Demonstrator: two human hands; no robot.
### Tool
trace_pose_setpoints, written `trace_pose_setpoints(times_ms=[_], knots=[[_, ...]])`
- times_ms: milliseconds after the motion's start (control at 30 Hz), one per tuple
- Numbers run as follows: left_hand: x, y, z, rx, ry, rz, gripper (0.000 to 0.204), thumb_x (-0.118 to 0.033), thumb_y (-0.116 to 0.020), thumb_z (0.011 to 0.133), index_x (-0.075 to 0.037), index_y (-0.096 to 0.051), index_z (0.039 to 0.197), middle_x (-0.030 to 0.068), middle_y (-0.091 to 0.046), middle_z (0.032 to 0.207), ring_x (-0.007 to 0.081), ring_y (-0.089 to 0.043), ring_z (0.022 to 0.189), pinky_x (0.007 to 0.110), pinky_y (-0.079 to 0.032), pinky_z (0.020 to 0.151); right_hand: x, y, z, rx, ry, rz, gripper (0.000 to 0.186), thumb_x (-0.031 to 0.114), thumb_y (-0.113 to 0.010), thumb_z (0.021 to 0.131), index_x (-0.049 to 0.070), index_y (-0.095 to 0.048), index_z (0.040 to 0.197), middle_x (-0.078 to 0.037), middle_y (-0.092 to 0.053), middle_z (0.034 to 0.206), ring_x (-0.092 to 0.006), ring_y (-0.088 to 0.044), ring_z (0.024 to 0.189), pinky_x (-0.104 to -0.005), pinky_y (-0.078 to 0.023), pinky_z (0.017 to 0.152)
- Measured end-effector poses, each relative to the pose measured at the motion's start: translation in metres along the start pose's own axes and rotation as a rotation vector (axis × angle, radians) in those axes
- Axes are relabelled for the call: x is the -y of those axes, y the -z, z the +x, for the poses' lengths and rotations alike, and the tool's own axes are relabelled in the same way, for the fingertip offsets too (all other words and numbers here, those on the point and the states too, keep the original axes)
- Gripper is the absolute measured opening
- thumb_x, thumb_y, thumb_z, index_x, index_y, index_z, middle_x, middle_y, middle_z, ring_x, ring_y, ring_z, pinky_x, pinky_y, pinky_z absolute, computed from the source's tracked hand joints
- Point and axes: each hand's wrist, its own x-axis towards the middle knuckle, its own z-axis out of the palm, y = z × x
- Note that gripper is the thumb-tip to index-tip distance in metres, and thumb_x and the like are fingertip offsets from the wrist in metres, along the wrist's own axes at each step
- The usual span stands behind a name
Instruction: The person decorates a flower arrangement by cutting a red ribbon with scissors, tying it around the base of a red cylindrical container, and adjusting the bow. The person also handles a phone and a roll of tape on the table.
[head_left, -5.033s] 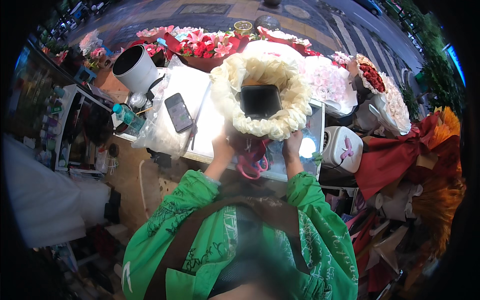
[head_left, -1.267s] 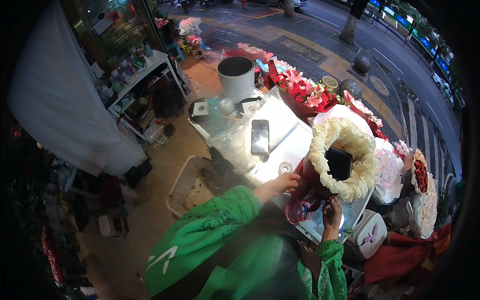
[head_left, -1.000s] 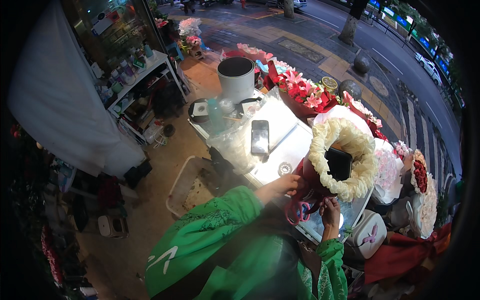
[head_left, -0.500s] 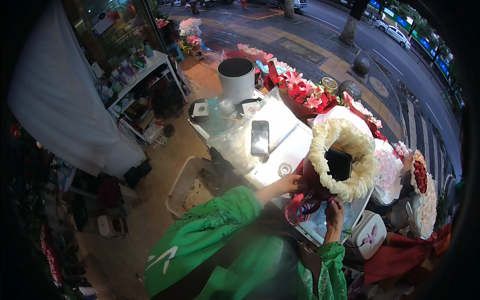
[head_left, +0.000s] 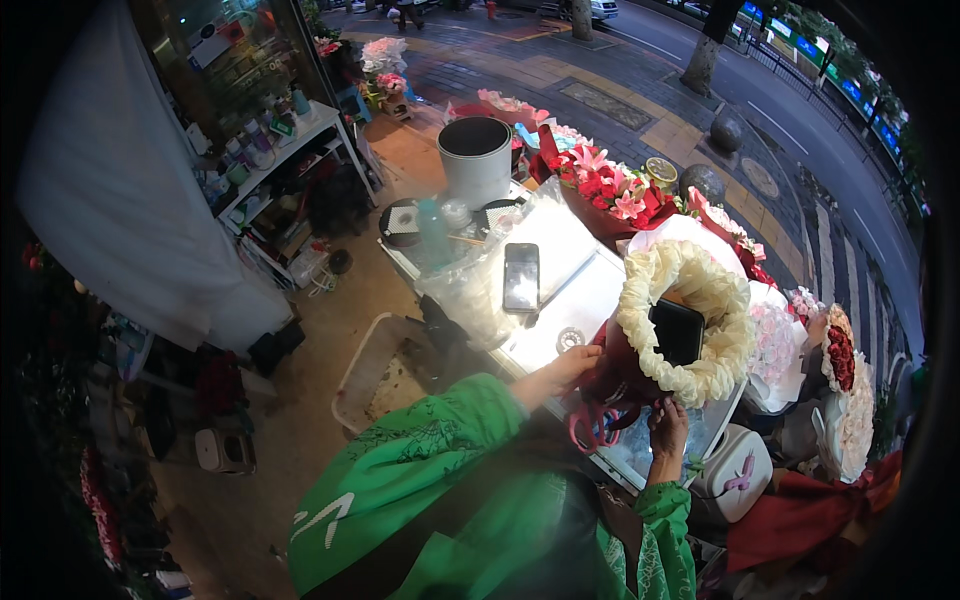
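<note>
A dark red holder (head_left: 622,368) with a ring of ruffled cream material (head_left: 640,335) around its top stands near the table's front right. Inside the ring sits a black, square-looking thing (head_left: 678,330). My left hand (head_left: 572,368) grips the holder's left side, its fingertips partly hidden behind it. Against the near lower edge, the fingers of my right hand (head_left: 668,425) pinch the dark red material. Scissors with pink-red handles (head_left: 592,428) lie between my hands, just below the holder; their blades cannot be made out.
On the white table (head_left: 545,335) are a phone (head_left: 521,277), a tape roll (head_left: 570,340), crumpled clear plastic (head_left: 462,300) and a white bucket (head_left: 474,165). Bouquets (head_left: 615,190) line the far and right sides. A plastic bin (head_left: 375,375) stands on the floor to the left.
The scissors have dropped lower and turned, away from my left hand. My left fingers have shifted from bunched near the scissors to lying along the holder. My right hand has barely moved.
</note>
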Motion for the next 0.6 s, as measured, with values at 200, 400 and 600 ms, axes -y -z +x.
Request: trace_pose_setpoints(times_ms=[200,400,600], knots=[[-0.003,-0.016,-0.001,0.023,0.0,-0.171,0.028,-0.017,-0.054,0.089,-0.004,-0.053,0.114,0.0057,-0.061,0.104,0.0133,-0.061,0.089,0.027,-0.051,0.079,0.004,-0.003,-0.003,0.125,-0.012,0.071,0.006,0.012,-0.057,0.087,0.007,-0.055,0.091,-0.003,-0.059,0.074,-0.0064,-0.047,0.049,-0.0178,-0.033,0.038],[-0.01,-0.015,-0.008,0.06,0.073,-0.173,0.025,-0.018,-0.055,0.089,-0.004,-0.055,0.11,0.0045,-0.061,0.1,0.0117,-0.061,0.086,0.025,-0.051,0.076,0.002,0.008,0.001,0.048,-0.062,0.086,0.011,0.015,-0.054,0.089,0.007,-0.054,0.097,-0.004,-0.06,0.078,-0.0057,-0.048,0.05,-0.0171,-0.034,0.038],[0.0,0.001,0.005,0.029,0.15,-0.022,0.018,-0.017,-0.053,0.09,-0.008,-0.058,0.104,-0.001,-0.062,0.088,0.0079,-0.058,0.075,0.024,-0.048,0.067,-0.008,0.026,0.012,0.043,-0.106,0.238,0.016,0.015,-0.054,0.088,0.008,-0.054,0.102,-0.002,-0.06,0.078,-0.0061,-0.048,0.052,-0.0185,-0.036,0.041]])
